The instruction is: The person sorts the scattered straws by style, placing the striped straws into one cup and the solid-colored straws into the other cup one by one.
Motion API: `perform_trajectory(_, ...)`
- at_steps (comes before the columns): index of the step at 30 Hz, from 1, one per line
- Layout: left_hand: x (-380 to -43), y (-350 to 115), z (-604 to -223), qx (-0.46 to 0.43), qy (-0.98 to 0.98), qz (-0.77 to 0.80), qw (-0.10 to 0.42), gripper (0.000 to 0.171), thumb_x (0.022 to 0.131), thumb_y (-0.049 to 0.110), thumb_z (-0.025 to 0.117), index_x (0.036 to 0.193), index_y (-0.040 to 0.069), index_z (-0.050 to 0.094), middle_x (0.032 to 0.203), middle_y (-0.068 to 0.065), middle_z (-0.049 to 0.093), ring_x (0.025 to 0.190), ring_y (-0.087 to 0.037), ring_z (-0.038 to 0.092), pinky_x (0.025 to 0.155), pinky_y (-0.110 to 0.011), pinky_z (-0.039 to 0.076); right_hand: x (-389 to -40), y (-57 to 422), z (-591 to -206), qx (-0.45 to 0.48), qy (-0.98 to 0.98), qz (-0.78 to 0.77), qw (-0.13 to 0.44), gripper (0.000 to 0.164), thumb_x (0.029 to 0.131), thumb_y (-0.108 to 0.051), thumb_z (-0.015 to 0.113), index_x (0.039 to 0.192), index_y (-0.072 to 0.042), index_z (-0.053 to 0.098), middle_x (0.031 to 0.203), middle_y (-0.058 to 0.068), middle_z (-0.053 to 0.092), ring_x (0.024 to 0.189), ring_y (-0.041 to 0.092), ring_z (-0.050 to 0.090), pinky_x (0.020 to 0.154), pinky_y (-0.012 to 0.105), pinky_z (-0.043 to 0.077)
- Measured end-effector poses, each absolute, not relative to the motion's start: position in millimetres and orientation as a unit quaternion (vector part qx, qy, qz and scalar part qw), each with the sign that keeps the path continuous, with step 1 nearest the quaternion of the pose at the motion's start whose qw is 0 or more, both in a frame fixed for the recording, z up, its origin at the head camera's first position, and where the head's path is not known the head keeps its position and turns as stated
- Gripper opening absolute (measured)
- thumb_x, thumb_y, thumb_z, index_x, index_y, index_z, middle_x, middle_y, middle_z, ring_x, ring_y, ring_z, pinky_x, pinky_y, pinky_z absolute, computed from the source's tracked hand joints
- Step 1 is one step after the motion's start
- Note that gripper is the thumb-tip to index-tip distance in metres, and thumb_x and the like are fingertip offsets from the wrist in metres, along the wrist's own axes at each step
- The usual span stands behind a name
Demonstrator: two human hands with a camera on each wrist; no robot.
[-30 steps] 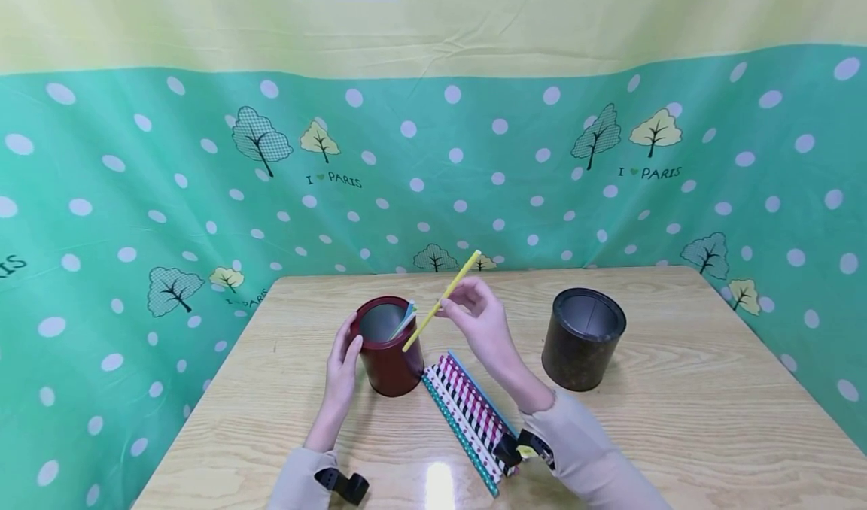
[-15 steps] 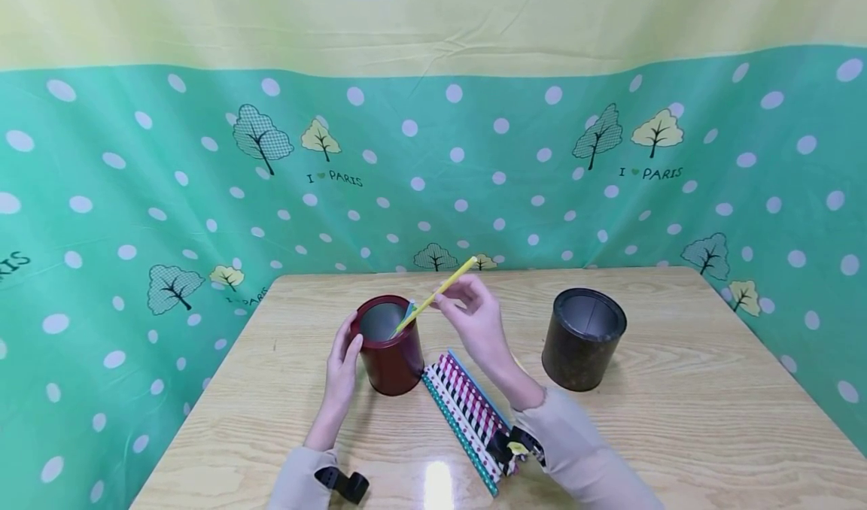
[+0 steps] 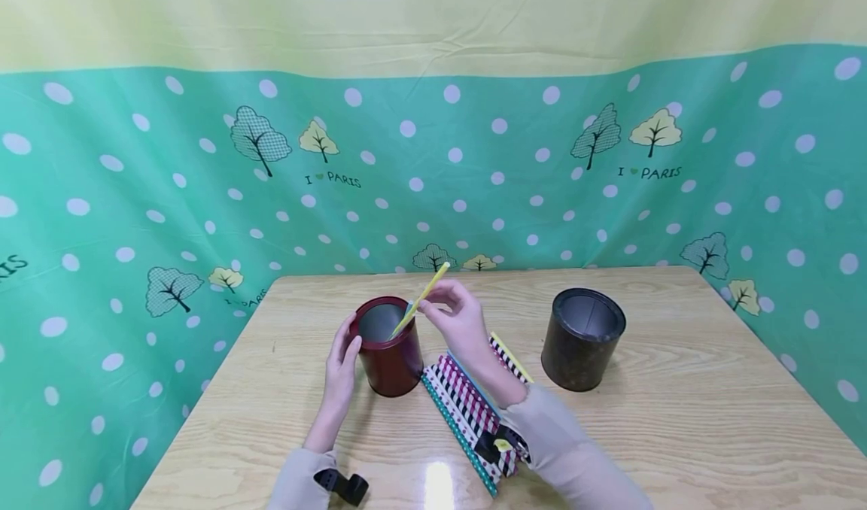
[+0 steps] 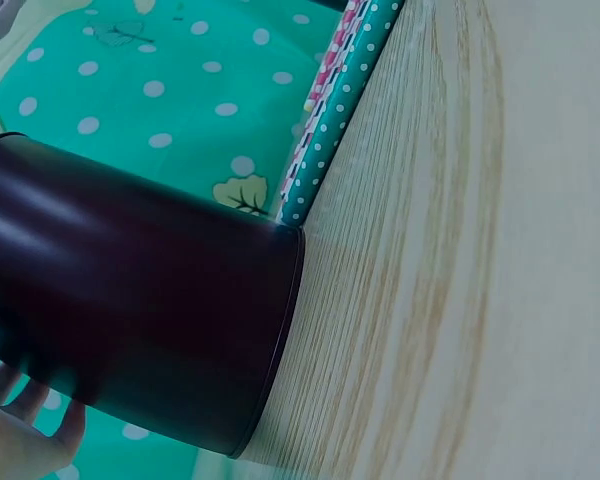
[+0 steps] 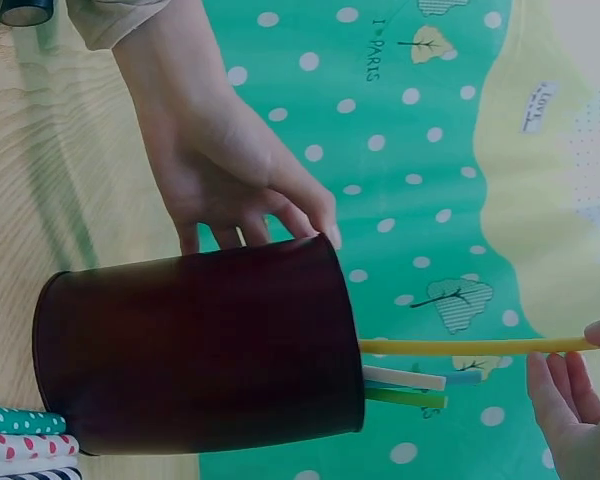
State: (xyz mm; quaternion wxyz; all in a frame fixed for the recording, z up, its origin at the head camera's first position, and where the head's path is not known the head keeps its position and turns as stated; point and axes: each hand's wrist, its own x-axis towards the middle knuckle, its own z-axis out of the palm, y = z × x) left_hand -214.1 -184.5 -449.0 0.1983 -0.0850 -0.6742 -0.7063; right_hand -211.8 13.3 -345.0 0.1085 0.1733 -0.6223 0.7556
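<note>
A yellow paper straw (image 3: 437, 278) is pinched between the thumb and fingertips of my right hand (image 3: 460, 322). It leans, its lower end inside the mouth of a dark red can (image 3: 394, 367). My left hand (image 3: 342, 363) holds this can from the left side, thumb up by the rim and fingers against the wall. In the right wrist view, a white straw (image 5: 425, 380), a green straw (image 5: 410, 398) and a blue straw (image 5: 467, 377) stick out of the can beside the yellow one. Their lower parts are hidden by the wall.
Several patterned straws (image 3: 460, 405), striped and dotted, lie in a row right of the red can, partly under my right forearm. A yellow straw (image 3: 512, 358) lies beyond that arm. To the right stands a black can (image 3: 584, 352). A printed cloth (image 3: 379, 224) hangs behind the table.
My right hand has moved left and slightly down, bringing the yellow straw's lower end from outside the red can into its mouth. My left hand has kept its place.
</note>
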Motion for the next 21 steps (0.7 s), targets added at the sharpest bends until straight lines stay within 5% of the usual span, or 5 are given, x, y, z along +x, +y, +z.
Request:
perform_trajectory(11, -213.9, -184.9, -449.5, -0.085, -0.677, -0.704, 0.197, 0.040, 0.093, 0.009, 0.041, 0.131, -0.002, 0.036, 0.134, -0.019, 0.036, 0.115, -0.005, 0.040, 0.094, -0.013, 0.031, -212.5, 18.1, -347.5, 0.154, -0.654, 0.736, 0.081, 0.025, 0.079, 0.001, 0.062, 0.102, 0.006, 0.056, 0.099, 0.019, 0.058, 0.091, 0.021, 0.057, 0.080, 0.026, 0.048)
perform_trajectory(21, -215.3, -184.4, -450.3, -0.085, -0.680, -0.700, 0.202, 0.041, 0.093, 0.011, 0.043, 0.131, -0.002, 0.036, 0.133, -0.014, 0.039, 0.116, -0.007, 0.040, 0.093, -0.012, 0.031, -218.4, 45.4, -371.3, 0.177, -0.771, 0.611, 0.032, 0.022, 0.078, -0.001, 0.062, 0.099, 0.004, 0.058, 0.089, 0.013, 0.062, 0.081, 0.021, 0.059, 0.073, 0.025, 0.049)
